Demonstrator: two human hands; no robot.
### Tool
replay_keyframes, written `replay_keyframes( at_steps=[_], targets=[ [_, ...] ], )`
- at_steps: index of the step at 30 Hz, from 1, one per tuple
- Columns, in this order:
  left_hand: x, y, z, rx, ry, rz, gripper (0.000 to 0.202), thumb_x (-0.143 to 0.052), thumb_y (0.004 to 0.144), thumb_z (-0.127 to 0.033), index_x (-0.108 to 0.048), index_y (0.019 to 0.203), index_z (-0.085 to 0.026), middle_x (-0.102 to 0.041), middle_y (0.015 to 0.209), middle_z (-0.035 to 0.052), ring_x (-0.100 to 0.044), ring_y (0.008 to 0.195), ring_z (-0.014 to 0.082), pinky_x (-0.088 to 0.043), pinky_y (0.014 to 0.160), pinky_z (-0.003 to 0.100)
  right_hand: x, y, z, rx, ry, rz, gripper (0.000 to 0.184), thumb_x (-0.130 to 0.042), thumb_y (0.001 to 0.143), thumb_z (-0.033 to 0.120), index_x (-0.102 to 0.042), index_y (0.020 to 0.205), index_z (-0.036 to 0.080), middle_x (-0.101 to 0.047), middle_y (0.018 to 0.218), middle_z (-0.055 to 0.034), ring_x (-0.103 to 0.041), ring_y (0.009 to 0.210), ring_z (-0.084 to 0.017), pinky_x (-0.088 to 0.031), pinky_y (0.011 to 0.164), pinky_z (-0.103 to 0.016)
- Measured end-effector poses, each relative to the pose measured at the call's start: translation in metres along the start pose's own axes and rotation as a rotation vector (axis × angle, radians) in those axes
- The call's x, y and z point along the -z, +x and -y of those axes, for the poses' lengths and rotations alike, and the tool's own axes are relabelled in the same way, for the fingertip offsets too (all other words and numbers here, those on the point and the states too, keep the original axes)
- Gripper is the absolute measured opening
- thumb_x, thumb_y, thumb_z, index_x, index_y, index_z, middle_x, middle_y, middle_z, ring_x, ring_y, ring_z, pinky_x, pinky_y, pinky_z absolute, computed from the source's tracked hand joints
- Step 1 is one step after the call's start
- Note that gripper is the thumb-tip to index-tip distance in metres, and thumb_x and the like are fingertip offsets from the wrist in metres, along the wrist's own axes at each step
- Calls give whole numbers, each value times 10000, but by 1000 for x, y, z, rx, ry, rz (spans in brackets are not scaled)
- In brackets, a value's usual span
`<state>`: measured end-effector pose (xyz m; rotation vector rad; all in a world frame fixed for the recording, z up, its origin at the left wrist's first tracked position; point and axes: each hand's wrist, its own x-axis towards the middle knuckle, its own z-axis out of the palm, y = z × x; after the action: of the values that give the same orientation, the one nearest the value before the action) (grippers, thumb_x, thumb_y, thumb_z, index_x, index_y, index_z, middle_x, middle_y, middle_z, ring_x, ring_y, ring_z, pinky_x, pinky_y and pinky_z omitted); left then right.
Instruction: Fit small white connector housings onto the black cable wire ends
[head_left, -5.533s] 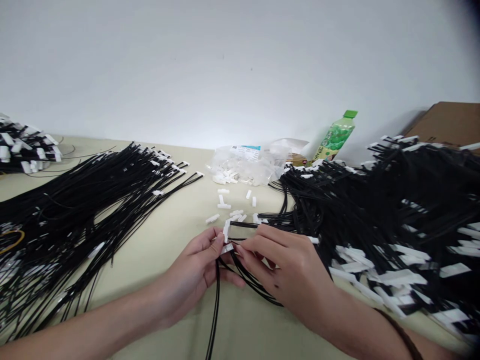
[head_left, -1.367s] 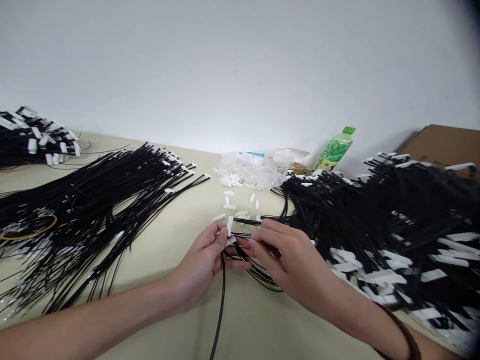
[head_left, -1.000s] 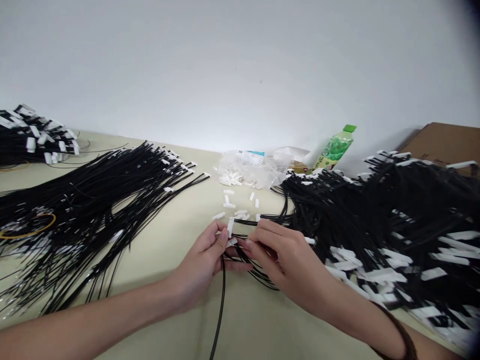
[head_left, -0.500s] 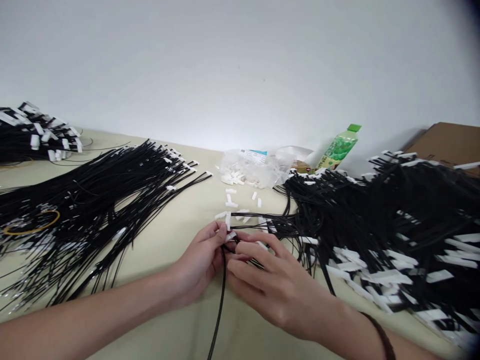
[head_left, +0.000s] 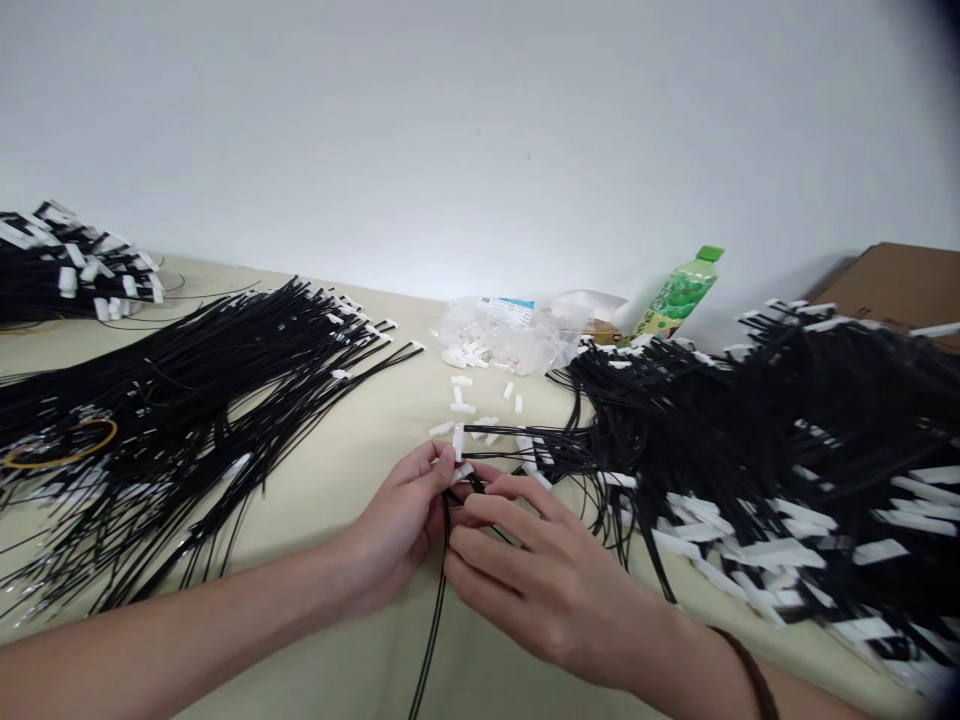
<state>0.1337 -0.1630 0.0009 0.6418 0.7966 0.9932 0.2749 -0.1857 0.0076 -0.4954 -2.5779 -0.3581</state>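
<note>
My left hand [head_left: 416, 505] pinches a small white connector [head_left: 464, 472] between thumb and fingers. Black wires [head_left: 437, 610] hang from that spot toward the near table edge. My right hand [head_left: 532, 560] is closed beside it, its curled fingers gripping black wires near the connector; the exact fingertip hold is partly hidden. Just beyond the fingertips lies another white connector [head_left: 458, 442] with black wires running right. Several loose white connectors [head_left: 463, 408] are scattered on the table past my hands.
Bundled black wires [head_left: 187, 390] spread across the left, with a yellow band [head_left: 64, 458] on them. A large wire pile with white connectors [head_left: 712, 430] fills the right. Behind are a clear plastic bag [head_left: 502, 340], a green bottle [head_left: 679, 290] and a cardboard box [head_left: 900, 285].
My right hand has shifted slightly left and down, closer to my left hand, its fingers more curled. The left hand stays in place with the connector.
</note>
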Motion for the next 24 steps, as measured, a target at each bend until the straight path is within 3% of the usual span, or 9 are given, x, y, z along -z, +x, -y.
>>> replay_keyframes(
  at_steps=[8,13,17,20,24],
  targets=[
    [-1,-1,-1,12,9,-13,144,-475,828,-206,-519,703,-151,-544,593,-21,-497,530,64,-394,518,155,0,1,-1,-10,-15,103,200,-377,909,138,-554,816,142,-534,800,-25,-472,854,-161,-324,941,-407],
    [2,2,2,-31,-12,-5,127,-504,813,-209,-513,705,-142,-544,624,-13,-501,559,65,-412,531,149,5,1,-9,-124,186,60,193,-341,908,111,-527,861,129,-562,851,-57,-490,916,-171,-383,878,-340],
    [3,2,2,-62,8,42,113,-477,828,-219,-520,754,-145,-581,687,10,-551,626,93,-469,578,197,13,1,-20,-356,443,-89,147,-403,873,107,-541,891,156,-589,853,-51,-548,825,-137,-450,732,-247],
    [2,0,0,-46,45,57,135,-417,854,-220,-520,825,-138,-622,770,60,-603,732,145,-508,678,287,21,2,-30,-649,651,-182,81,-502,838,191,-575,864,169,-609,793,-30,-578,710,-123,-469,633,-212],
    [2,0,0,-52,72,57,116,-400,858,-206,-490,831,-137,-646,821,96,-628,823,197,-509,755,345,36,3,-46,-974,1155,-399,148,-548,820,300,-556,833,153,-609,840,-58,-591,819,-161,-489,762,-294]
  ],
)
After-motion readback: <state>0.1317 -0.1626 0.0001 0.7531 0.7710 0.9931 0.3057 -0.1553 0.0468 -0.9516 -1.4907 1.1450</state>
